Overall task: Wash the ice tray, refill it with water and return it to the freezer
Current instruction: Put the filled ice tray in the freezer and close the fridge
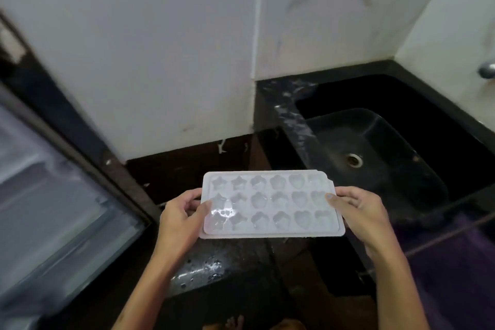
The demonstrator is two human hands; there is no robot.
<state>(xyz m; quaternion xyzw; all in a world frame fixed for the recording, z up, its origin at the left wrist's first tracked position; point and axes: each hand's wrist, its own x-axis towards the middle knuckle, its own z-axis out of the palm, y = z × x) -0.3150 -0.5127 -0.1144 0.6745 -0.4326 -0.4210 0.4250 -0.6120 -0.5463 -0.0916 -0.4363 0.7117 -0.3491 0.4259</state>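
A white ice tray (270, 206) with star, flower and heart shaped cells is held level in front of me, over the wet black counter edge. My left hand (180, 218) grips its left short side, thumb on top. Its right short side is gripped by my right hand (357, 209), thumb on the rim. Water glints in some of the left cells; the other cells look pale and I cannot tell how full they are. The tray seems to sit on a second white layer under it.
A black sink (375, 147) with a round drain (354, 160) lies to the right, a metal tap (486, 68) at the far right edge. An open fridge or freezer door (53, 182) fills the left. White wall ahead; wet black counter (203, 268) below the tray.
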